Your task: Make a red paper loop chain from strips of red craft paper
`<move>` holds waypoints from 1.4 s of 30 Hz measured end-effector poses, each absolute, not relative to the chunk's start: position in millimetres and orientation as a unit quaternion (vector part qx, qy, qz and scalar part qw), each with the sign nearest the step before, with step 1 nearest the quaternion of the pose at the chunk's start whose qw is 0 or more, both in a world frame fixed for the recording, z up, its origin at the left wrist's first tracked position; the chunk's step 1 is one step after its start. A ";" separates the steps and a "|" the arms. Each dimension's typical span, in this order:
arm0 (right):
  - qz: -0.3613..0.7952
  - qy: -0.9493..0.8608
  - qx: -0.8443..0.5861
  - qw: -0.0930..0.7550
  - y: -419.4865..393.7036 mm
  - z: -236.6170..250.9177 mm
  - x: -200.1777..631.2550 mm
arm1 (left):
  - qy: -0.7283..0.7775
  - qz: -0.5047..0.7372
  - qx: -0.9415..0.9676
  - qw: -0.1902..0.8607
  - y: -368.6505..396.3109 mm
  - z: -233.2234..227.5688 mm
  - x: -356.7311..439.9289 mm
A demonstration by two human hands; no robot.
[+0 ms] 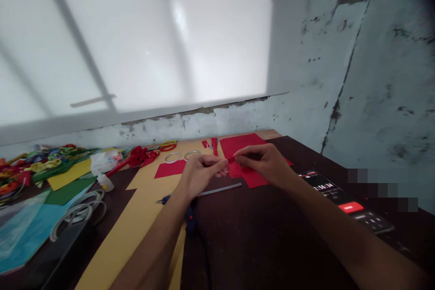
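Item: small strip of red paper [231,160], pinched at either end between your two hands, held just above the dark wooden table [258,235]. This strip serves as landmark for all entries below.

- Left hand [200,173]: at the strip's left end, fingers curled and closed on it, thumb and forefinger meeting; the grip looks tight enough to keep the paper taut.
- Right hand [265,163]: at the strip's right end, fingertips likewise clamped on it. The two hands nearly touch, so you work the piece in the air rather than flat on the table.
- Flat sheets of red paper [239,145]: directly beyond and under the strip, likely the stock it comes from, kept within reach.
- Smaller red paper rectangle [170,169]: left of the strip.
- Thin grey metal ruler [219,189]: just nearer to you than the strip, lying flat.
- Two clear tape rings [181,156]: beyond the strip, to the left.
- Long yellow card sheet [136,226]: left of the strip, running towards you.
- Heap of coloured paper flowers [37,163]: far left of the strip.
- Black phone with lit timer screen [343,199]: right of the strip, face up where you can read it.
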State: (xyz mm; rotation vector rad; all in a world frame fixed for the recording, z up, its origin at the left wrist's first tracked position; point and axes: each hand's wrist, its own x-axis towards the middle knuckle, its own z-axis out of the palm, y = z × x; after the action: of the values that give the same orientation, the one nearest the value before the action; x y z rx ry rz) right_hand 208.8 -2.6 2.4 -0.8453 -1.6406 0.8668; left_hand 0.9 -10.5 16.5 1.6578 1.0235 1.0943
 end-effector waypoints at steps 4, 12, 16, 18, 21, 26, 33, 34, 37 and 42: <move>0.393 -0.649 -0.380 0.529 5.5 0.3 219.3 | 0.438 0.456 0.620 0.465 -3.6 17.3 -9.0; 0.436 -0.612 -0.375 0.543 9.8 -6.6 218.9 | 0.446 0.460 0.610 0.466 2.0 14.8 -24.2; 0.435 -0.610 -0.378 0.543 10.5 -9.4 217.6 | 0.448 0.447 0.629 0.452 1.9 16.8 -26.5; 0.430 -0.626 -0.375 0.531 10.4 -11.5 215.4 | 0.439 0.425 0.658 0.440 1.5 16.2 -24.5; 0.432 -0.659 -0.358 0.500 9.5 -16.2 209.3 | 0.432 0.384 0.712 0.400 1.8 11.0 -18.5; 0.437 -0.696 -0.354 0.445 8.7 -23.3 200.4 | 0.421 0.364 0.756 0.343 6.5 -3.7 -11.0; 0.428 -0.711 -0.353 0.431 14.9 -34.2 201.7 | 0.415 0.351 0.765 0.344 10.6 -13.2 -7.4; 0.414 -0.718 -0.358 0.430 15.4 -35.1 201.7 | 0.417 0.351 0.766 0.340 10.4 -13.7 -6.5; 0.361 -0.738 -0.365 0.439 15.8 -35.2 200.5 | 0.418 0.353 0.774 0.318 8.0 -13.6 -3.6; 0.323 -0.747 -0.353 0.462 13.9 -32.0 198.8 | 0.423 0.373 0.772 0.295 2.3 -10.8 0.4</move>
State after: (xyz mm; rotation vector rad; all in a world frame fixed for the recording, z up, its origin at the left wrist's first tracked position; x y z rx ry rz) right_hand 198.8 13.9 -32.0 -0.8676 -1.8366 0.7934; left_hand 0.4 2.3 -10.8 2.0532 1.1244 0.9928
